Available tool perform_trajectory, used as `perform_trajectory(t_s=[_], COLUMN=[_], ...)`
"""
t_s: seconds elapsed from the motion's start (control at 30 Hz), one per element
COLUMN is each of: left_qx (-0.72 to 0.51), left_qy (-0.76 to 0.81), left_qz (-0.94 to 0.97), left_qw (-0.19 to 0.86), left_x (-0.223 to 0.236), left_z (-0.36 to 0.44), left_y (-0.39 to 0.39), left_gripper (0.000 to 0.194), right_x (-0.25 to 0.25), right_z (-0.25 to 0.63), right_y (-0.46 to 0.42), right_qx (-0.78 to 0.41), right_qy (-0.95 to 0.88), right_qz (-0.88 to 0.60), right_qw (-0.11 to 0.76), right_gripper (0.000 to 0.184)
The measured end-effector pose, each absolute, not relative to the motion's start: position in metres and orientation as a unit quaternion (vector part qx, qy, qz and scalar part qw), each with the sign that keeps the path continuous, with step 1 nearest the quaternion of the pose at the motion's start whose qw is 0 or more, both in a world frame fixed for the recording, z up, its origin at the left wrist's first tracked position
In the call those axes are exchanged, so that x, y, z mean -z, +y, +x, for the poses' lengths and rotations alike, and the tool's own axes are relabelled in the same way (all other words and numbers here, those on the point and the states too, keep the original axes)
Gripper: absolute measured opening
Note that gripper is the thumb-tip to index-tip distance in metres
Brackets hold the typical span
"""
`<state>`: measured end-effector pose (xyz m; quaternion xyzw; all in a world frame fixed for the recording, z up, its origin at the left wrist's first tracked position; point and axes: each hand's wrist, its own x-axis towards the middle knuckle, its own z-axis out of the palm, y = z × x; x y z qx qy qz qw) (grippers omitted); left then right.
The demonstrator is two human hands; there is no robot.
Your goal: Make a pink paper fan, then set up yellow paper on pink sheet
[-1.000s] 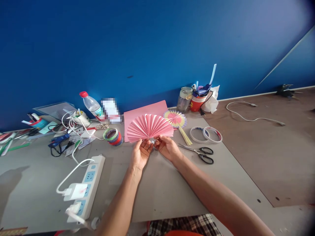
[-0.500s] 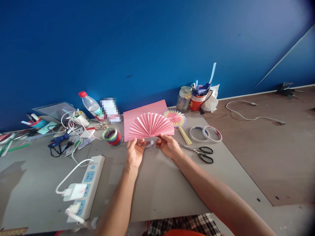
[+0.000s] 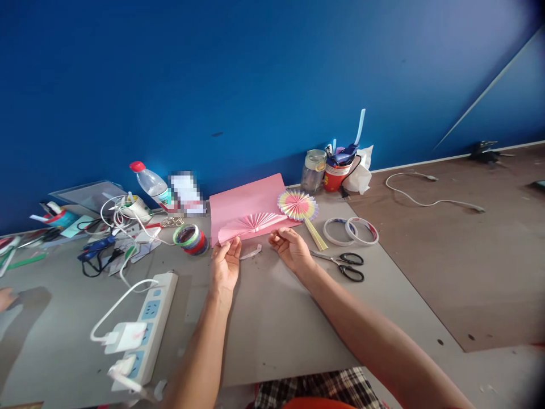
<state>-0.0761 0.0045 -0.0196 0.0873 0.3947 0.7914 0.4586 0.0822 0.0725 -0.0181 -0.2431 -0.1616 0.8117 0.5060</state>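
Observation:
A pleated pink paper fan [image 3: 254, 222] is partly folded and lies low over a flat pink sheet of paper [image 3: 247, 199]. My left hand [image 3: 225, 264] pinches the fan's left end between thumb and fingers. My right hand [image 3: 293, 250] is just below the fan's right end, palm up, fingers loosely curled and apart, with nothing visible in them. A short curl of clear tape [image 3: 251, 252] lies on the table between my hands. Right of the sheet is a round multicoloured paper fan [image 3: 298, 205] with a yellow handle. Scissors [image 3: 340, 261] with black handles lie beside my right wrist.
Two tape rolls [image 3: 361, 231] lie beyond the scissors. A glass jar [image 3: 314, 173] and a red cup of tools [image 3: 335, 177] stand by the wall. At left are stacked coloured tapes [image 3: 191, 240], a bottle [image 3: 149, 182], tangled cables and a power strip [image 3: 153, 329]. Another person's hand [image 3: 5, 297] shows at the left edge.
The pink fan has gone from a spread, raised half circle to a lower, partly folded shape. My right fingers have come away from it. Another person's hand has appeared at left.

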Motion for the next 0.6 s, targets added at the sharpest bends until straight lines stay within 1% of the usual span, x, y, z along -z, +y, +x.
perform_trajectory(t_s=[0.07, 0.13, 0.2, 0.27, 0.33, 0.4, 0.5, 0.6], left_qx=[-0.778, -0.766, -0.762, -0.760, -0.757, -0.751, -0.747, -0.746], left_qy=[0.399, 0.407, 0.414, 0.421, 0.431, 0.443, 0.453, 0.461], left_qz=[0.095, 0.093, 0.085, 0.082, 0.080, 0.083, 0.091, 0.102], left_qw=[0.475, 0.489, 0.491, 0.488, 0.484, 0.482, 0.478, 0.470], left_x=[0.020, 0.020, 0.022, 0.023, 0.024, 0.025, 0.025, 0.025], left_z=[-0.072, -0.070, -0.069, -0.072, -0.075, -0.078, -0.080, -0.079], left_y=[0.004, 0.005, 0.005, 0.005, 0.005, 0.005, 0.005, 0.005], left_gripper=[0.014, 0.013, 0.012, 0.012, 0.012, 0.013, 0.016, 0.018], right_x=[0.019, 0.022, 0.026, 0.030, 0.032, 0.034, 0.032, 0.029], right_z=[0.081, 0.081, 0.083, 0.086, 0.090, 0.094, 0.098, 0.100], right_y=[0.072, 0.072, 0.072, 0.074, 0.076, 0.077, 0.077, 0.077], right_qx=[-0.795, -0.739, -0.619, -0.449, -0.283, -0.170, -0.090, -0.056], right_qy=[-0.196, -0.270, -0.396, -0.536, -0.648, -0.719, -0.776, -0.792], right_qz=[-0.266, -0.332, -0.414, -0.475, -0.510, -0.530, -0.528, -0.528], right_qw=[0.509, 0.520, 0.537, 0.535, 0.491, 0.416, 0.333, 0.301], right_gripper=[0.018, 0.013, 0.008, 0.019, 0.031, 0.037, 0.031, 0.018])
